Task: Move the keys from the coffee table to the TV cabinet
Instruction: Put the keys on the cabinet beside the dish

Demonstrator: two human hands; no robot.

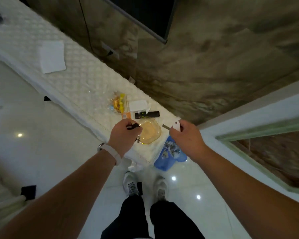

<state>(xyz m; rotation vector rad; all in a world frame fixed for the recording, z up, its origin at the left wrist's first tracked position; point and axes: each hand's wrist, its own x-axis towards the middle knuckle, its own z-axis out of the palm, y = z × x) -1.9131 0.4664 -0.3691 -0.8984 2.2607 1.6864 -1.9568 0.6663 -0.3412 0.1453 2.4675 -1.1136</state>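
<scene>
No text, label, brand or number can be read anywhere; the small orange packet is too blurred.

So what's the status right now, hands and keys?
Left hand shut on dark key, right hand shut on white-headed key. Both above TV cabinet. Amber glass dish between them; remote behind.

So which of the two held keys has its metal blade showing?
The white-headed key in the right hand; its blade points left. The left hand grips a black key, blade hidden.
</scene>
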